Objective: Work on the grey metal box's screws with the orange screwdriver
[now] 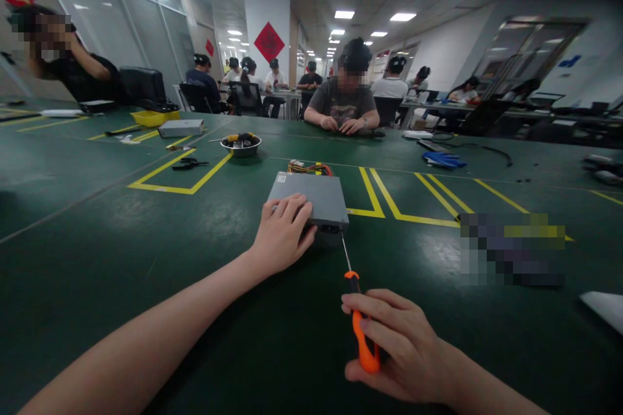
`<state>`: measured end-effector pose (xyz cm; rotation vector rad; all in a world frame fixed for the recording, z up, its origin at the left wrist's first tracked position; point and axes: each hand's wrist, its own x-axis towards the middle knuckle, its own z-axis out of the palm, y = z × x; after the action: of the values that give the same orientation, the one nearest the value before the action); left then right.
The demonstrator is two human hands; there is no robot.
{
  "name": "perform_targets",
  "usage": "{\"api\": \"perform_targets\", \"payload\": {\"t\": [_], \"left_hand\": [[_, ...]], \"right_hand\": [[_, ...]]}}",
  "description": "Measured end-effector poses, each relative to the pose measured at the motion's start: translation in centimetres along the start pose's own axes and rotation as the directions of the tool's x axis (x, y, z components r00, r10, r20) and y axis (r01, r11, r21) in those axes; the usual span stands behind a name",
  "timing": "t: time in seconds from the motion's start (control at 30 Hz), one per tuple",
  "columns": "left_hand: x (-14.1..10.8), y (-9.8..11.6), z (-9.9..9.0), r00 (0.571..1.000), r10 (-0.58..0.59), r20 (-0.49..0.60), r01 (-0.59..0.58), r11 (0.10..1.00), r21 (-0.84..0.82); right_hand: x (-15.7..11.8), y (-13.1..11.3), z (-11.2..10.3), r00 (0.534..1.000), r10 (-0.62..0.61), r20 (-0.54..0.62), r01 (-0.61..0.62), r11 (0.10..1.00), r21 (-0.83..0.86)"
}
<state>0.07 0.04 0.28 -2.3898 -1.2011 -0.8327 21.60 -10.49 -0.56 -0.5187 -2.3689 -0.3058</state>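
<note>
My left hand (285, 233) rests flat on top of a grey metal power supply casing (311, 193), fingers over its near left corner. A bundle of yellow, red and black wires (310, 169) comes out of the casing's far end. My right hand (396, 343) grips an orange-handled screwdriver (363, 331). Its thin steel shaft points up toward the casing's near end, and the tip sits close to a dark opening there. I cannot tell whether the tip touches the casing.
The green work table (121, 259) carries yellow tape outlines. Farther off are a steel bowl of tools (241, 146), black pliers (189, 164), a second grey casing (181, 128), a yellow tray (153, 118) and blue gloves (442, 159). A co-worker (345, 94) sits across the table.
</note>
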Motion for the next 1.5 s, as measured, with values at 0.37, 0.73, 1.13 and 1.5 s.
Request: {"api": "perform_targets", "payload": {"t": [0.37,0.73,1.13,1.5], "left_hand": [[0.0,-0.1,0.0,1.000,-0.002,0.007,0.002,1.000,-0.017],[-0.1,-0.1,0.0,1.000,-0.008,-0.007,0.007,1.000,-0.020],[-0.1,0.0,0.0,1.000,-0.002,-0.004,0.002,1.000,-0.012],[-0.1,-0.1,-0.1,1.000,0.009,-0.013,-0.009,1.000,-0.024]], "right_hand": [[1.1,-0.5,-0.6,0.992,-0.118,0.035,0.119,0.991,-0.052],[1.7,-0.2,0.4,0.991,-0.064,0.122,0.069,0.997,-0.032],[1.8,-0.3,0.4,0.998,-0.042,0.043,0.045,0.998,-0.050],[1.4,-0.2,0.5,0.996,-0.005,0.090,0.003,1.000,0.026]]}}
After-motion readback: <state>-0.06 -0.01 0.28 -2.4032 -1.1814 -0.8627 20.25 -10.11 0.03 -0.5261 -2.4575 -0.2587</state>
